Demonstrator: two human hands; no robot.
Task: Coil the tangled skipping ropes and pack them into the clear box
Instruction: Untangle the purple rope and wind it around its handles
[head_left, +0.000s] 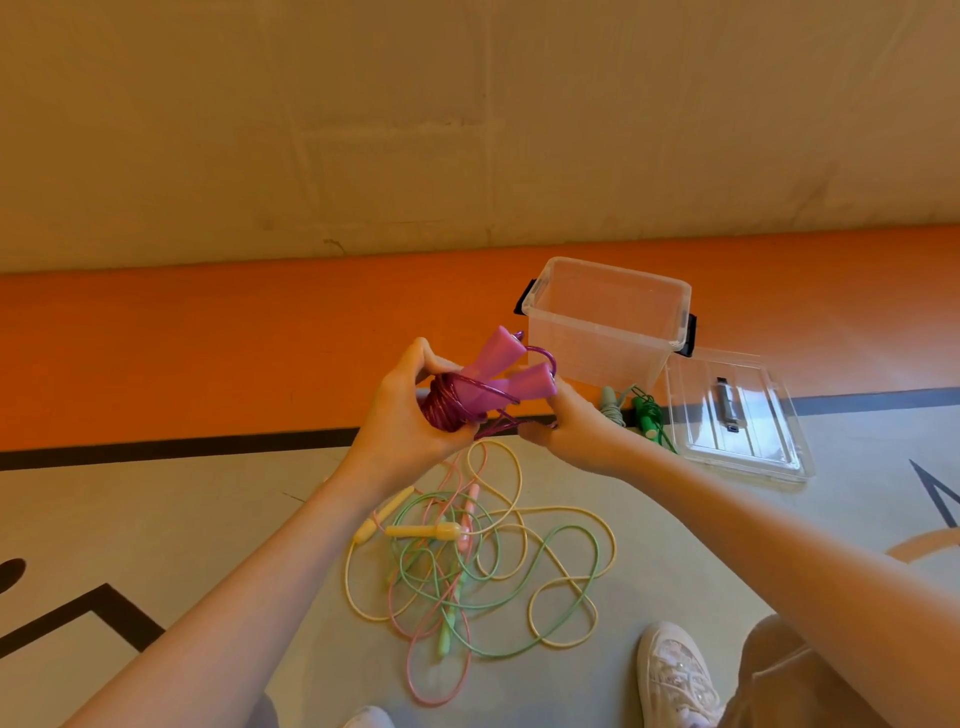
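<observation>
My left hand (400, 415) grips a purple skipping rope (452, 402) wound into a tight coil, its two pink-purple handles (506, 369) sticking up to the right. My right hand (571, 423) pinches a loose purple strand just below the handles. Both hands are raised above the floor. On the floor beneath lies a tangle of yellow, green and pink ropes (483, 551) with their handles mixed in. The clear box (605, 322) stands open and empty beyond my right hand.
The box's clear lid (737, 415) lies flat to its right. A green rope (648, 415) and a grey-handled rope (613, 408) lie between box and lid. My white shoe (675, 675) is at the lower right. A wall rises behind the orange floor strip.
</observation>
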